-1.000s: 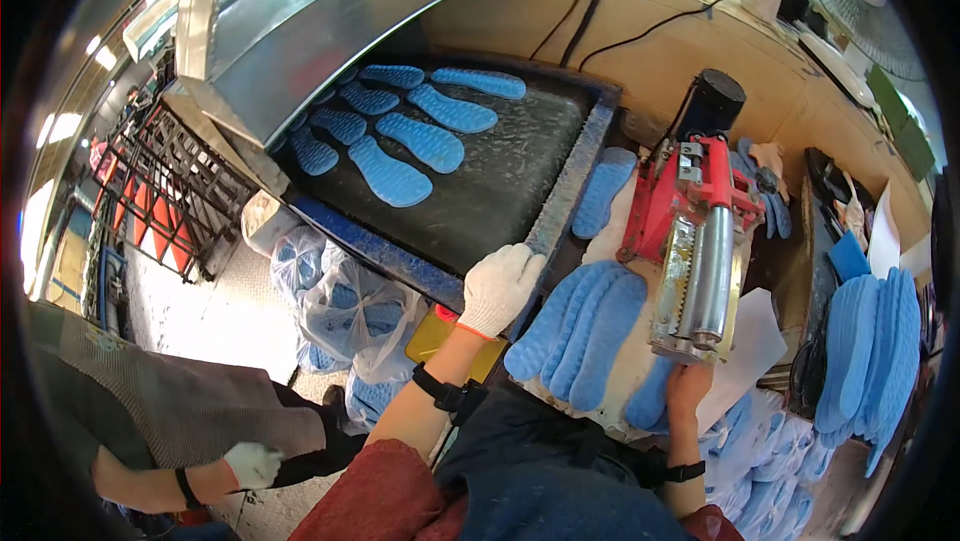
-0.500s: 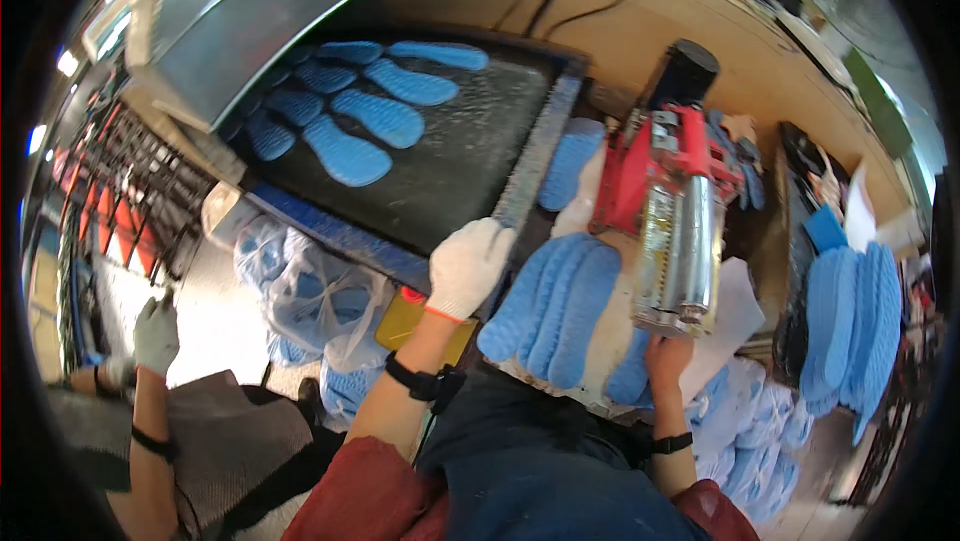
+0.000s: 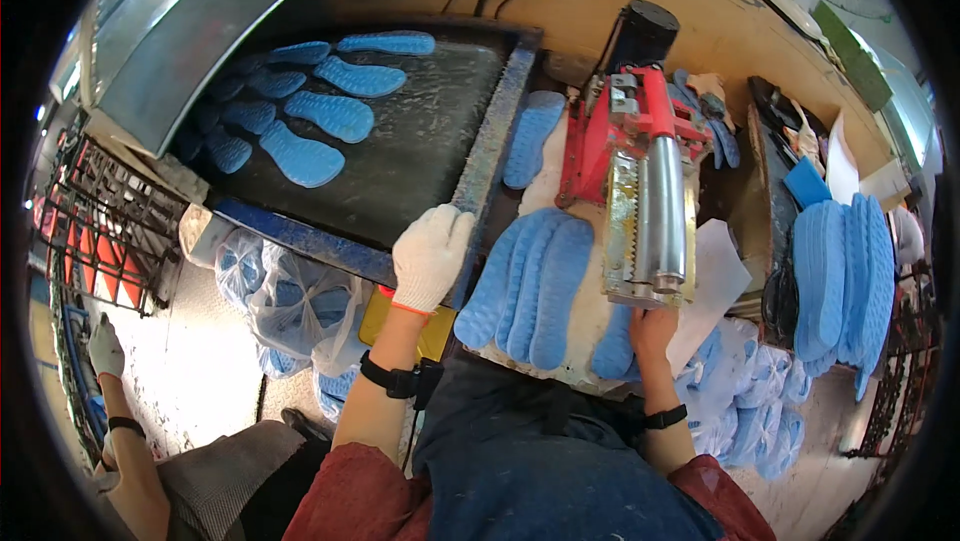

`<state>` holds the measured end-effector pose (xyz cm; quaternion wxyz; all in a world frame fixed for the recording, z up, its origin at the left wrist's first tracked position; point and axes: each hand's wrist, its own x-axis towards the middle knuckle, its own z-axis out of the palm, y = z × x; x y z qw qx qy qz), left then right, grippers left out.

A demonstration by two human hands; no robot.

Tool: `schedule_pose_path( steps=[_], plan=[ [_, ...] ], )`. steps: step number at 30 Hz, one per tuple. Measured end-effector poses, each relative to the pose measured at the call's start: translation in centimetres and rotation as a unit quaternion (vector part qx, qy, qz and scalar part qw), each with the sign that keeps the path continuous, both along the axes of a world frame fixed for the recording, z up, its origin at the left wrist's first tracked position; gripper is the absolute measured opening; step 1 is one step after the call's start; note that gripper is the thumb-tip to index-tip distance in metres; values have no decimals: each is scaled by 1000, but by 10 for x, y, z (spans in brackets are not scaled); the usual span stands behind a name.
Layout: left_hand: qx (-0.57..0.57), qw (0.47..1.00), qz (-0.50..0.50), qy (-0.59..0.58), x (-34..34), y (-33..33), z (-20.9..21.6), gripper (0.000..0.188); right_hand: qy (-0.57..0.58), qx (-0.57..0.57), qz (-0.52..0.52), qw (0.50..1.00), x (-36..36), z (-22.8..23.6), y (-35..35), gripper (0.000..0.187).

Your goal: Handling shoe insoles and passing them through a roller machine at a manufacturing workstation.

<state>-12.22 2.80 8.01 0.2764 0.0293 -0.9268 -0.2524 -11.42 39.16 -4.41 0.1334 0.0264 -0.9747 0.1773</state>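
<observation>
Cluttered wooden bench: fanned blue insoles (image 3: 528,286) lie lengthwise between the gloved left hand (image 3: 430,256), flat and empty on the tray rim (image 3: 480,191), and the nearer bare right hand (image 3: 652,329), whose grip I cannot tell, under the red roller machine (image 3: 645,191).

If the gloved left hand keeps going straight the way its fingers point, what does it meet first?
The left hand in the white knit glove points up and slightly right, resting at the blue metal frame edge of the dark conveyor belt. It would likely follow that frame; depth is unclear.
</observation>
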Motion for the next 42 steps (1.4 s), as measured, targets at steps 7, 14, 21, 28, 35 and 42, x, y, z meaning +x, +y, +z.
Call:
schedule_pose_path(
  steps=[7, 14, 21, 28, 35, 42],
  plan=[
    [19, 999, -1, -36, 4, 2, -3, 19, -96, -394, -3, 914, -11, 43, 20, 39],
    [-113, 992, -54, 29, -2, -1, -4, 19, -114, -465, -77, 875, -2, 8, 38, 38],
    [63, 978, -162, 111, 22, 44, 1, 23, -202, -736, -26, 646, 11, 57, 12, 48],
    [556, 724, -155, -377, 27, 126, -5, 53, -408, -593, 80, 689, 26, 72, -26, 45],
    [383, 876, -181, -232, -33, 103, 30, 58, -183, -347, 106, 914, -3, 30, 10, 19],
    [-76, 953, -253, -148, -73, 133, 81, 52, 60, -93, 73, 991, -6, 1, 8, 13]
  ],
)
